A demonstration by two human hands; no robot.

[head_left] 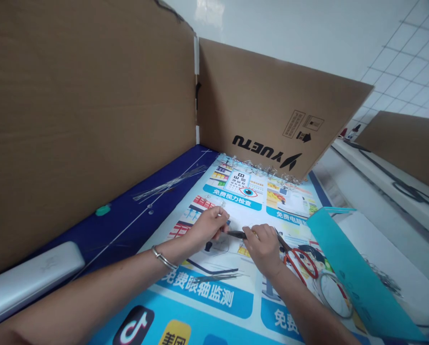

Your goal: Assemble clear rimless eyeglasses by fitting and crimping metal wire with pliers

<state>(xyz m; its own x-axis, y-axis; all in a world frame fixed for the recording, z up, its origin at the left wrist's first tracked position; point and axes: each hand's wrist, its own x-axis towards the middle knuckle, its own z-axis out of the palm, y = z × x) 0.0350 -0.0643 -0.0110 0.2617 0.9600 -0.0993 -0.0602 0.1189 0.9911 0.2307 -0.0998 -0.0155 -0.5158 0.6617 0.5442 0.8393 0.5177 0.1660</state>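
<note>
Above the middle of a printed poster [207, 323], my left hand [210, 225] has its fingers pinched together on something too small to make out. My right hand [265, 247] is wrapped round dark-tipped pliers [237, 234], whose jaws point left and reach the fingertips of my left hand. Most of the pliers' handle is hidden in my palm. Red-handled scissors [302, 263] lie just right of my right hand. A small bundle of thin wires [216, 277] rests on the poster below my hands.
Cardboard panels stand at the left [85, 105] and back [265, 105]. Clear small pieces [268, 168] line the back panel's foot. More wires [169, 183] lie on the blue surface. A white case [31, 282] sits at the lower left, a teal box [365, 273] at the right.
</note>
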